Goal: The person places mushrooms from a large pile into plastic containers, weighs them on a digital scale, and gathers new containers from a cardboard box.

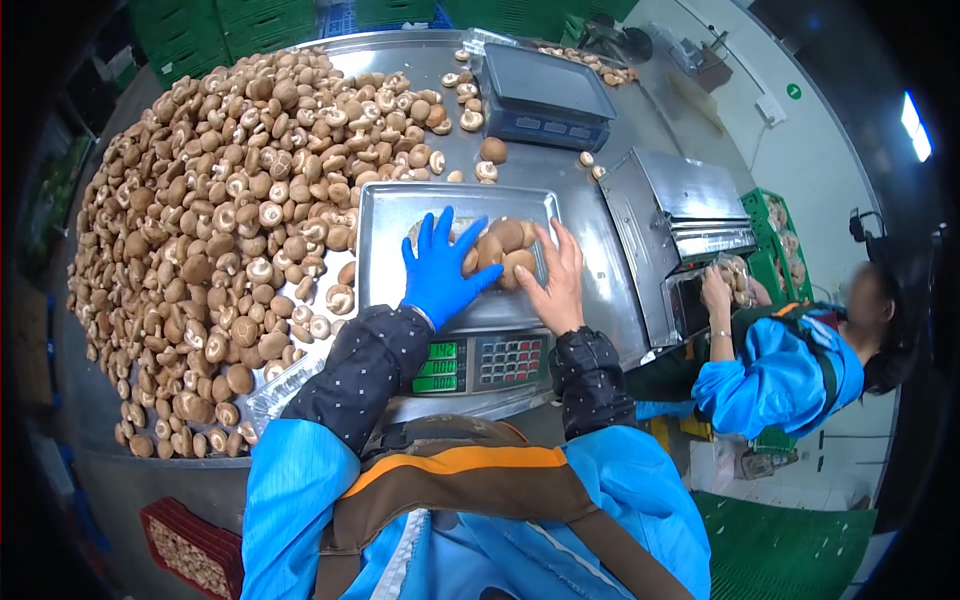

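Observation:
My left hand (pixel 448 274), in a blue glove, is spread over the steel pan (pixel 382 206) of a digital weighing scale. Its fingers are apart, and the thumb meets the left side of a small group of brown shiitake mushrooms (pixel 501 247). What looks like a clear plastic tray (pixel 420 226) shows partly beneath the glove. Bare and with fingers apart, my right hand (pixel 556 281) rests along the group's right edge, its thumb against the lowest cap. Below the pan, the scale's green display (pixel 436 367) is lit, beside its keypad (pixel 511 360).
A large shiitake heap (pixel 217 202) covers the steel table's left side. Clear plastic trays (pixel 289 390) lie by the scale. Beyond it stands a second scale (pixel 547 94). At right, a co-worker (pixel 780 367) holds a mushroom pack (pixel 731 276) at a steel wrapping machine (pixel 675 210).

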### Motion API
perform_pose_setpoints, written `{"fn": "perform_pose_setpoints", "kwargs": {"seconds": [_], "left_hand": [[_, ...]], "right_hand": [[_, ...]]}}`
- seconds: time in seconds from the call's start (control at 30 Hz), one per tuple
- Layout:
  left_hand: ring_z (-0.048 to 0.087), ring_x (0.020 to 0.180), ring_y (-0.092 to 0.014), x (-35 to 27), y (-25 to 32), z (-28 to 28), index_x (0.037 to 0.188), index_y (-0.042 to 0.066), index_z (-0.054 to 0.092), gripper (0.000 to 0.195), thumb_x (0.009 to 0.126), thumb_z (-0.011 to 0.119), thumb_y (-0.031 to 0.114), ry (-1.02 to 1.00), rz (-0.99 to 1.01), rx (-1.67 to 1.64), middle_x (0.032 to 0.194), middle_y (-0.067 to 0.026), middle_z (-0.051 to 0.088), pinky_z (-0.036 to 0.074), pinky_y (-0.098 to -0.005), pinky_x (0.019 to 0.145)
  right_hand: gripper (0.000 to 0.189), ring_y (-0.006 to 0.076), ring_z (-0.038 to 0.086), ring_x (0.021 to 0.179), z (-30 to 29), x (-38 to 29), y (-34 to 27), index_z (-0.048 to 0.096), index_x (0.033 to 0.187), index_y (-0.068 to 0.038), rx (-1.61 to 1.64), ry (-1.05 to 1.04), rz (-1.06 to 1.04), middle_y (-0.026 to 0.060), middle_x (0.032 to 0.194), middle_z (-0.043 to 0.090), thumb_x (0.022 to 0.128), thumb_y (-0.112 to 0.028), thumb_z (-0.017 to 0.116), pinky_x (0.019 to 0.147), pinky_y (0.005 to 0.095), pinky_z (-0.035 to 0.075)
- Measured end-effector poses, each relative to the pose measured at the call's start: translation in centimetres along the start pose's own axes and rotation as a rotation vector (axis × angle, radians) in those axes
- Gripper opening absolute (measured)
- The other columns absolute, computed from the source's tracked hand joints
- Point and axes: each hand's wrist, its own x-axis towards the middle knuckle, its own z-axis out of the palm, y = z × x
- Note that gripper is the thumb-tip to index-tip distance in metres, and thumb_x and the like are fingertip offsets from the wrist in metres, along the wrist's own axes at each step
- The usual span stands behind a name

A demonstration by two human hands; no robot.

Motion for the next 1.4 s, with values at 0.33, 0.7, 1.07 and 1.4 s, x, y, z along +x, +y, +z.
{"fn": "perform_pose_setpoints", "kwargs": {"seconds": [0.33, 0.7, 1.07, 1.4], "left_hand": [[0.026, 0.135, -0.043, -0.5, 0.0, -0.9, 0.148, 0.012, 0.021, 0.104, 0.065, 0.082, 0.032, -0.010, 0.046, -0.213, 0.145, -0.0241, 0.028, 0.027, -0.0530, 0.108], [0.055, 0.108, -0.028, 0.3, 7.7, 1.1, 0.149, 0.004, 0.003, 0.102, 0.077, 0.074, 0.017, -0.352, -0.409, -1.077, 0.135, -0.0249, 0.041, 0.049, -0.0338, 0.087], [0.062, 0.093, -0.024, -1.7, 18.4, 19.8, 0.136, -0.003, 0.026, 0.072, 0.081, 0.067, 0.020, -0.669, -0.673, -1.285, 0.109, -0.0184, 0.059, 0.052, -0.0305, 0.076], [0.056, 0.114, -0.031, -7.4, 8.9, 2.6, 0.136, 0.009, 0.046, 0.057, 0.085, 0.065, 0.027, -0.891, -0.010, -0.720, 0.125, -0.0185, 0.056, 0.046, -0.0404, 0.097]], "right_hand": [[0.061, 0.0322, 0.036, 0.130, 1.4, 0.3, 2.2, 0.033, 0.141, -0.006, 0.382, -0.066, 0.226, 0.0182, 0.139, 0.038, 0.087, -0.022, 0.058, 0.105, 0.0412, 0.034], [0.056, 0.0055, 0.044, 0.053, -7.1, -4.4, 8.5, 0.057, 0.126, -0.007, 0.755, -0.006, 0.777, -0.0037, 0.064, 0.047, 0.072, 0.006, 0.046, 0.051, 0.0199, 0.038], [0.042, 0.0085, 0.053, 0.054, -9.6, -17.7, 25.0, 0.060, 0.107, -0.007, 0.518, 0.115, 0.959, 0.0066, 0.087, 0.061, 0.079, 0.016, 0.040, 0.045, 0.0236, 0.042], [0.037, 0.0227, 0.058, 0.099, -9.1, -16.9, 20.6, 0.056, 0.117, 0.000, 0.170, 0.210, 0.684, 0.0118, 0.114, 0.058, 0.080, 0.005, 0.057, 0.088, 0.0318, 0.046]]}}
